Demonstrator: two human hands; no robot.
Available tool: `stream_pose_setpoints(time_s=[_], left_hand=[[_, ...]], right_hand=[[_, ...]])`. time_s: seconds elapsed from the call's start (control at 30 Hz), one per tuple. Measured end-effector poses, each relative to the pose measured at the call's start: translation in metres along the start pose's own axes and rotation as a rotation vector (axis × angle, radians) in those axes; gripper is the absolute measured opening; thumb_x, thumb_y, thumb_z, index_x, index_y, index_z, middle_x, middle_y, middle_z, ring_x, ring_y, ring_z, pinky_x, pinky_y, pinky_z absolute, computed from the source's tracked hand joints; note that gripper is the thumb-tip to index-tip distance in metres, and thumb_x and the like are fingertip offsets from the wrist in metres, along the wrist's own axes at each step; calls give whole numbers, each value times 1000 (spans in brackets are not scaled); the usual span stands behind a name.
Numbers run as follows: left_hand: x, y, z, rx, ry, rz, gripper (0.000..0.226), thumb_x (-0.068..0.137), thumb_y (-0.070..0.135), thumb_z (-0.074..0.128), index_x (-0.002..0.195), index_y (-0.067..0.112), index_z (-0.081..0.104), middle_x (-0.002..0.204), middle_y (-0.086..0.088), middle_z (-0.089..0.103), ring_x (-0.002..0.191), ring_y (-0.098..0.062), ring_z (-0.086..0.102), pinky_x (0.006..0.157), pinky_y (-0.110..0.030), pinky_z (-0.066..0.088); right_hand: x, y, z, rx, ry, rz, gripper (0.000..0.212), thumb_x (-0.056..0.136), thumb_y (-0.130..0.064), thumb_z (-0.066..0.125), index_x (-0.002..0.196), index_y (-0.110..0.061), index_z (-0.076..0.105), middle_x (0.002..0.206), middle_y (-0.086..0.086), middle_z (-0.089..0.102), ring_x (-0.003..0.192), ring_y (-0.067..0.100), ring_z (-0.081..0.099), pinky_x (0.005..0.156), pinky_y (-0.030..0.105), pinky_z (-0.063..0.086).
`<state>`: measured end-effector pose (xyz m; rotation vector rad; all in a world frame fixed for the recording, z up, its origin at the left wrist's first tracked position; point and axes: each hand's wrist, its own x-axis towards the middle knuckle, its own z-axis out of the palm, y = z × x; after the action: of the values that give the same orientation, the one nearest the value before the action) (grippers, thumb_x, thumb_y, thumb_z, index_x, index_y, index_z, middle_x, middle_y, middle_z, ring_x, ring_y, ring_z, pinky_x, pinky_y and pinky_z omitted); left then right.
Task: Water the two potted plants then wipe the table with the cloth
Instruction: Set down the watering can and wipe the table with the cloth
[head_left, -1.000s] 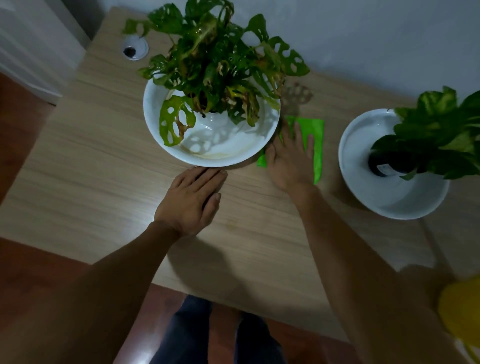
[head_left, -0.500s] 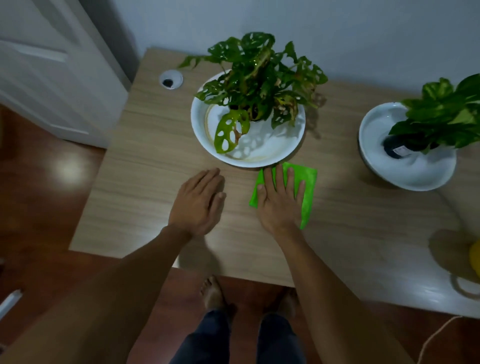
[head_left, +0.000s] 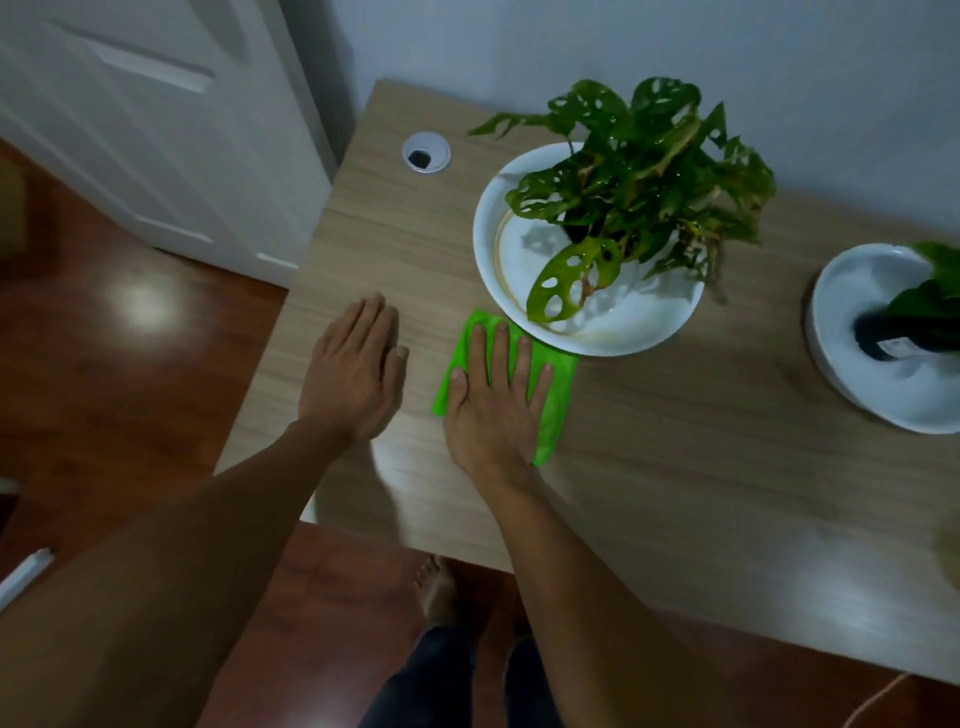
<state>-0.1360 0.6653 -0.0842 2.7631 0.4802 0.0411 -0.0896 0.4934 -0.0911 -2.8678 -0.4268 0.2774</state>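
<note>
Head view: your right hand (head_left: 493, 400) lies flat on the green cloth (head_left: 553, 387), fingers spread and straight, pressing it to the table (head_left: 675, 467) rather than gripping it; this open palm suits wiping, since it keeps the whole cloth in contact with the wood. The cloth's far edge touches, or slips just under, the rim of the near bowl (head_left: 485, 260); which of the two cannot be told. Your left hand (head_left: 356, 376) rests open and empty on the table just beside the cloth, fingers together, probably as a brace while you lean. The near bowl, wide and white, holds a plant (head_left: 639, 176) with holed leaves, one leaf drooping over the inside wall toward the cloth; a faint ring marks the inner wall. A second white bowl (head_left: 831, 332) stands well apart at the right edge, holding a dark pot (head_left: 878, 338) with the second plant (head_left: 930, 306), partly out of frame. A cable grommet (head_left: 426, 155) sits near the table's far left corner. No watering vessel shows, so the wiping step appears to be in hand.
</note>
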Motion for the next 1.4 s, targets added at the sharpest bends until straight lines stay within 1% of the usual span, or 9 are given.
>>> stream_pose_setpoints(time_s=[0.17, 0.3, 0.5, 0.67, 0.77, 0.87, 1.0, 1.17, 1.4], left_hand=[[16, -33, -5, 9, -5, -5, 60, 108, 45, 24, 158, 13, 29, 169, -8, 21, 159, -20, 13, 128, -47, 18], [21, -51, -5, 40, 45, 5, 57, 108, 40, 24, 158, 12, 31, 168, -9, 25, 158, -22, 17, 126, -49, 22], [22, -53, -3, 55, 81, 32, 56, 107, 32, 26, 157, 9, 32, 167, -12, 28, 158, -23, 19, 125, -49, 23], [22, -49, -5, 34, 100, -25, 54, 105, 33, 32, 156, 14, 36, 166, -7, 31, 157, -21, 22, 126, -46, 22], [23, -49, -6, 51, 104, -25, 54, 105, 32, 34, 155, 14, 37, 166, -6, 32, 156, -21, 24, 125, -46, 23], [23, -48, -5, 58, 105, -29, 54, 105, 33, 34, 155, 14, 38, 166, -6, 33, 156, -20, 23, 125, -45, 23], [22, -48, -5, 78, 117, -20, 54, 105, 33, 34, 156, 14, 37, 166, -6, 33, 157, -21, 23, 126, -44, 22], [22, -47, -5, 78, 114, -29, 54, 105, 33, 34, 156, 15, 36, 166, -4, 31, 157, -19, 21, 126, -44, 20], [21, -48, -6, 61, 91, -30, 57, 103, 30, 29, 157, 9, 32, 167, -9, 29, 157, -21, 21, 126, -47, 23]], right_hand=[[30, -45, 6, -8, -45, -104, 61, 109, -46, 16, 166, -27, 3, 174, 0, 2, 161, 27, -4, 127, 56, -5], [62, -70, 7, -29, -78, -147, 61, 109, -48, 11, 165, -28, -4, 174, -1, -6, 160, 25, -11, 127, 53, -10], [127, -97, 6, -42, -63, -167, 62, 109, -48, 12, 165, -28, 0, 174, 0, -4, 160, 26, -9, 126, 52, -12], [178, -114, 4, -22, -27, -90, 63, 108, -48, 15, 166, -24, 5, 174, 4, -1, 160, 27, -3, 127, 53, -8], [206, -122, 0, 13, 34, 29, 67, 108, -46, 20, 165, -14, 6, 173, 11, 1, 160, 29, -3, 127, 51, -8], [238, -123, -8, 69, 32, 149, 73, 108, -44, 22, 163, -1, 2, 172, 19, -3, 160, 33, -6, 127, 48, -9], [266, -121, -15, 38, 11, 191, 74, 109, -45, 18, 162, 2, -1, 171, 23, -4, 159, 37, -9, 128, 48, -10], [240, -120, -10, 14, -13, 104, 73, 108, -47, 17, 163, -2, -1, 171, 20, -5, 159, 35, -8, 127, 51, -10], [114, -97, 6, -48, -82, -195, 72, 106, -53, 16, 165, -14, 5, 173, 11, -1, 160, 29, -2, 127, 56, -3]])
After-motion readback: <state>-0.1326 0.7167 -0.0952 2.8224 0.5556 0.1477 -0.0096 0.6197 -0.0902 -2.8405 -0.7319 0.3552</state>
